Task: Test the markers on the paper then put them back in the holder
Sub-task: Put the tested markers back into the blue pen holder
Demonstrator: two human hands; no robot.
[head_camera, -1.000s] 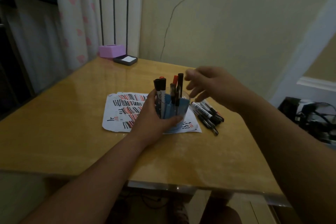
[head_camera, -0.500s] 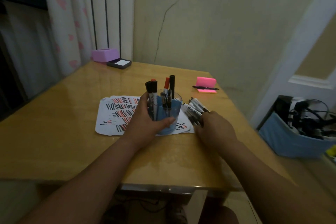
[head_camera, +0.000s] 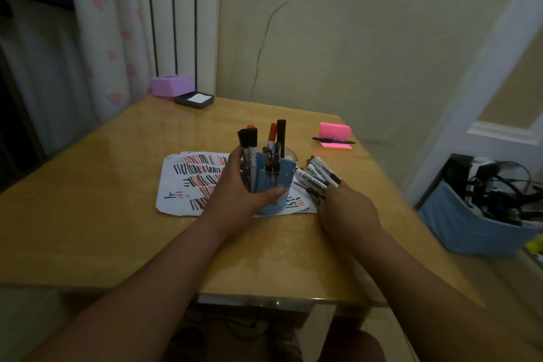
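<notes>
Clock directions are read from the holder, with 12 o'clock pointing away from the person.

**Task items, left to right.** A white paper (head_camera: 188,182), covered with short black and red test strokes, lies flat on the table (head_camera: 88,214) at 9 o'clock. Its right part runs under the holder. The holder (head_camera: 276,185), a clear round cup with a blue insert, stands upright on the paper near the table's middle. It carries upright markers (head_camera: 280,135) with black and red caps. The loose markers (head_camera: 320,175), white-barrelled with black caps, lie in a cluster at 3 o'clock, just beside the holder.

**Hands.** The left hand (head_camera: 238,197) wraps the holder from its left side, fingers curled round the far wall and thumb pressed across the near wall. The right hand (head_camera: 346,209), palm down, sits at 4 o'clock with its fingers reaching onto the near ends of the loose markers. The fingertips are hidden, so whether they pinch one cannot be told.

**Surroundings.** A purple box (head_camera: 172,85) and a dark tray (head_camera: 194,99) holding a white pad sit at 11 o'clock by the curtain (head_camera: 97,23). Pink sticky notes (head_camera: 335,131) with a black pen (head_camera: 333,140) lying on them sit at 1 o'clock. A blue bin (head_camera: 470,226) of cables stands off the table at 3 o'clock. The left hand covers part of the paper's strokes.
</notes>
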